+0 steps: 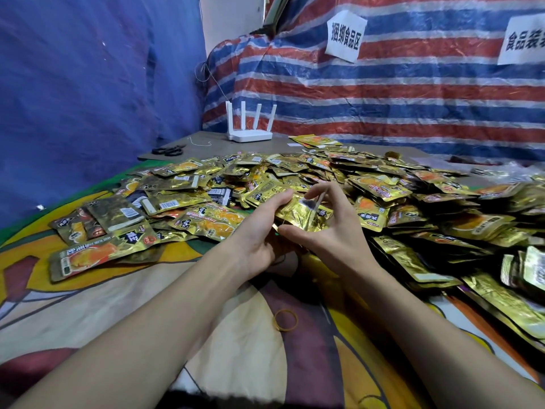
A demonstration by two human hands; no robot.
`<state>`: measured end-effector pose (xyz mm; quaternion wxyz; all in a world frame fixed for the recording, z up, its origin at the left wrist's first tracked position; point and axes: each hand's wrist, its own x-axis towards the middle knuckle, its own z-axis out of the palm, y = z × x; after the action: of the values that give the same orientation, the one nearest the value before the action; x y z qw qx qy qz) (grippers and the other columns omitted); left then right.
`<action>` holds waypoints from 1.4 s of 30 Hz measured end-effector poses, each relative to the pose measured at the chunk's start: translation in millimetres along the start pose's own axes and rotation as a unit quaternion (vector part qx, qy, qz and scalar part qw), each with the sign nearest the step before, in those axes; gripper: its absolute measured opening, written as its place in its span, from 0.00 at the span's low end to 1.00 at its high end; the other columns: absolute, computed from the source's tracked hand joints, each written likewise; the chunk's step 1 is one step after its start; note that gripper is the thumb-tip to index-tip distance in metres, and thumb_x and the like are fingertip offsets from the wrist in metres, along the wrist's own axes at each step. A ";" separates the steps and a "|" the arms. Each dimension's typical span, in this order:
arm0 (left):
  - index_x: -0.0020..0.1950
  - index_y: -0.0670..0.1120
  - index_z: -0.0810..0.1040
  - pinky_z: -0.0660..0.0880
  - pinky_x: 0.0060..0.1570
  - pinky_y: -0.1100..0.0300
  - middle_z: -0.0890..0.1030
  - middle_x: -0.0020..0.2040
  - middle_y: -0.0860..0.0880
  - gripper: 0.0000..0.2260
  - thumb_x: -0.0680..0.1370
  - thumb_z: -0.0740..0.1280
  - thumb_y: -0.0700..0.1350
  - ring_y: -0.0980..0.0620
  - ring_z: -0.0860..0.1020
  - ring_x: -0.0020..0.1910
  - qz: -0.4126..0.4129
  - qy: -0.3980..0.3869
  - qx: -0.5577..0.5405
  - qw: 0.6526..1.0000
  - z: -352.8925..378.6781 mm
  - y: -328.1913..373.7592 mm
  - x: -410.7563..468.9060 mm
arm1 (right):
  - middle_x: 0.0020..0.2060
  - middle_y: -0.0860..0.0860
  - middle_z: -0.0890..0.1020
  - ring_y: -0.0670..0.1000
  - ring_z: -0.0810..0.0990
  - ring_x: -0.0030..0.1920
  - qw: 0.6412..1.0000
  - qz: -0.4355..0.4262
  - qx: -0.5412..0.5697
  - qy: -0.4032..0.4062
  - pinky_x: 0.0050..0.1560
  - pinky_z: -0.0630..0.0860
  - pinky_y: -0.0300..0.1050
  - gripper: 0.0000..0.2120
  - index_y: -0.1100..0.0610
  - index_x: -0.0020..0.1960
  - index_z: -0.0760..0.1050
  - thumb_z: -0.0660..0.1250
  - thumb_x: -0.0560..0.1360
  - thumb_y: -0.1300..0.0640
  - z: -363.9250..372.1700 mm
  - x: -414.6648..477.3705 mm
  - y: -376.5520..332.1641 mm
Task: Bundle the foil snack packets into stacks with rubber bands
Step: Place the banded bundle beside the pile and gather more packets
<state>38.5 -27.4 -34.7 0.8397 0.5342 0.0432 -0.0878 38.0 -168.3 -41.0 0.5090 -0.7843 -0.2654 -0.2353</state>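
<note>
Head view. Grips a small stack of packets (298,215) in the left hand (259,234), thumb laid along the stack's far left edge, fingers curled underneath. Hooks a rubber band (316,208) with the right hand (336,234), index finger bent above the stack, thumb stretched out below it toward the left palm. Draws the band into a thin pale line across the gold face of the top packet. Holds the stack between the two hands, both touching it; whether it rests on anything below, cannot tell. Just beyond the fingertips, and spreading wide to the right of the right hand, a heap of packets (383,184): gold foil with orange pictures, lying every which way, some face down with barcodes showing. More of them scattered flat to the left of the left hand. Nearer the body, between the two forearms, a loose rubber band (285,320) lying flat on a patterned cloth (118,305). Far beyond the left hand, on a bare grey board (206,141), black scissors (169,150) and, to their right, a white router (250,126) with four upright aerials. Behind all this, a red, white and blue striped tarp (383,98) with two paper signs (345,36) bearing printed characters, the right one cut off by the frame edge. Off to the left, a blue tarp (88,84).
</note>
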 end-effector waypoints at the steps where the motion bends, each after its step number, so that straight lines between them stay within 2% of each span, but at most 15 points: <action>1: 0.35 0.46 0.87 0.79 0.35 0.59 0.84 0.38 0.47 0.17 0.79 0.68 0.53 0.50 0.82 0.33 0.008 -0.001 -0.010 1.000 0.1 0.5 -0.1 | 0.51 0.52 0.78 0.50 0.76 0.55 1.000 -0.006 0.004 0.002 0.56 0.71 0.38 0.26 0.55 0.54 0.72 0.84 0.63 0.58 -0.4 -0.2 -0.2; 6: 0.31 0.45 0.85 0.79 0.28 0.59 0.83 0.33 0.47 0.20 0.80 0.67 0.52 0.49 0.82 0.29 0.012 0.011 -0.038 0.999 -3.6 3.7 3.2 | 0.50 0.53 0.78 0.49 0.76 0.52 0.998 0.022 0.045 -0.035 0.52 0.70 0.38 0.24 0.55 0.52 0.73 0.82 0.64 0.51 2.5 -2.9 -3.8; 9: 0.43 0.42 0.81 0.81 0.30 0.54 0.83 0.34 0.44 0.13 0.80 0.67 0.51 0.47 0.82 0.30 0.018 0.027 -0.041 0.999 -2.4 4.6 0.1 | 0.49 0.53 0.78 0.50 0.77 0.50 0.989 0.080 0.118 -0.032 0.52 0.72 0.46 0.18 0.56 0.49 0.75 0.74 0.68 0.45 5.9 -2.8 -5.2; 12: 0.53 0.38 0.80 0.83 0.42 0.46 0.84 0.45 0.38 0.11 0.78 0.70 0.45 0.41 0.84 0.41 0.056 0.046 -0.057 0.996 -3.2 5.3 -0.7 | 0.46 0.50 0.79 0.49 0.79 0.45 0.985 0.111 0.122 -0.046 0.45 0.75 0.44 0.08 0.59 0.50 0.75 0.72 0.74 0.60 5.3 0.4 2.0; 15: 0.44 0.40 0.86 0.81 0.34 0.54 0.85 0.40 0.41 0.04 0.75 0.70 0.37 0.45 0.84 0.36 0.153 0.093 0.003 0.984 0.1 -3.9 4.0 | 0.55 0.48 0.78 0.48 0.79 0.55 0.985 0.123 0.096 -0.075 0.50 0.77 0.37 0.22 0.55 0.59 0.71 0.70 0.71 0.72 5.1 1.9 9.2; 18: 0.37 0.45 0.87 0.80 0.35 0.56 0.86 0.38 0.44 0.14 0.76 0.67 0.31 0.47 0.84 0.36 0.199 0.077 0.026 0.977 9.4 -15.3 6.3 | 0.59 0.48 0.76 0.43 0.78 0.57 0.986 0.113 0.086 -0.091 0.49 0.74 0.28 0.33 0.53 0.69 0.66 0.67 0.70 0.77 8.5 3.4 10.4; 21: 0.43 0.41 0.84 0.82 0.44 0.51 0.85 0.42 0.41 0.09 0.77 0.67 0.32 0.44 0.84 0.40 0.213 0.060 0.017 0.975 11.6 -16.6 8.3 | 0.59 0.52 0.76 0.40 0.78 0.57 0.985 0.109 0.065 -0.119 0.50 0.74 0.29 0.35 0.55 0.72 0.65 0.64 0.69 0.78 8.6 4.1 15.2; 23: 0.43 0.38 0.83 0.82 0.41 0.51 0.84 0.41 0.40 0.05 0.78 0.69 0.36 0.43 0.83 0.39 0.195 0.065 -0.006 0.979 8.7 -11.5 5.9 | 0.56 0.51 0.78 0.34 0.80 0.51 0.977 0.140 0.090 -0.132 0.46 0.76 0.29 0.30 0.53 0.68 0.69 0.69 0.70 0.72 6.2 4.5 16.8; 26: 0.50 0.36 0.83 0.82 0.38 0.51 0.83 0.45 0.39 0.12 0.78 0.67 0.44 0.43 0.83 0.39 0.137 0.045 -0.068 0.987 4.1 -0.9 0.4 | 0.48 0.53 0.85 0.48 0.85 0.47 0.957 0.196 0.155 -0.149 0.48 0.81 0.42 0.20 0.54 0.58 0.78 0.71 0.65 0.58 3.1 7.5 17.2; 29: 0.57 0.37 0.83 0.80 0.34 0.54 0.80 0.46 0.39 0.16 0.78 0.67 0.48 0.43 0.81 0.37 0.119 0.048 -0.069 0.989 2.2 3.4 -3.4 | 0.44 0.59 0.85 0.57 0.84 0.44 0.941 0.214 0.194 -0.175 0.51 0.80 0.54 0.16 0.58 0.52 0.81 0.70 0.65 0.58 3.2 7.3 15.1; 32: 0.48 0.37 0.84 0.79 0.30 0.52 0.83 0.40 0.39 0.10 0.74 0.73 0.44 0.42 0.82 0.33 0.121 0.084 -0.035 0.988 3.7 0.3 -5.0 | 0.43 0.59 0.85 0.58 0.84 0.43 0.930 0.239 0.221 -0.172 0.49 0.80 0.54 0.17 0.59 0.51 0.80 0.73 0.63 0.60 -1.0 7.5 12.9; 35: 0.40 0.41 0.84 0.82 0.38 0.48 0.85 0.38 0.41 0.06 0.72 0.77 0.42 0.42 0.84 0.36 0.175 0.119 0.047 0.976 4.7 -6.2 -0.2 | 0.42 0.60 0.84 0.59 0.84 0.39 0.910 0.270 0.259 -0.179 0.41 0.81 0.50 0.19 0.60 0.56 0.78 0.75 0.65 0.62 -12.2 10.6 8.9; 37: 0.40 0.42 0.83 0.80 0.38 0.55 0.85 0.36 0.46 0.08 0.70 0.79 0.44 0.45 0.84 0.36 0.216 0.147 0.110 0.959 4.2 -8.1 1.6 | 0.42 0.59 0.85 0.57 0.84 0.37 0.898 0.290 0.269 -0.191 0.37 0.79 0.46 0.18 0.59 0.57 0.79 0.75 0.68 0.64 -19.4 11.6 5.2; 39: 0.48 0.43 0.82 0.78 0.35 0.61 0.86 0.39 0.49 0.13 0.69 0.80 0.46 0.50 0.84 0.37 0.245 0.157 0.140 0.946 4.2 -8.1 -0.2 | 0.43 0.59 0.85 0.56 0.84 0.38 0.895 0.299 0.264 -0.199 0.36 0.79 0.46 0.14 0.58 0.53 0.83 0.75 0.68 0.64 -24.4 12.6 2.7; 42: 0.65 0.46 0.69 0.76 0.47 0.60 0.80 0.52 0.50 0.33 0.67 0.82 0.50 0.53 0.81 0.49 0.277 0.178 0.196 0.924 6.2 -8.0 -3.2 | 0.42 0.60 0.84 0.58 0.84 0.40 0.911 0.302 0.215 -0.182 0.39 0.79 0.50 0.17 0.60 0.52 0.82 0.75 0.63 0.62 -29.5 15.4 -5.0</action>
<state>33.6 -36.0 -38.7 0.6879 0.6852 0.0246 0.2380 43.4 -191.1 -16.8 0.6552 -0.7276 -0.1483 0.1389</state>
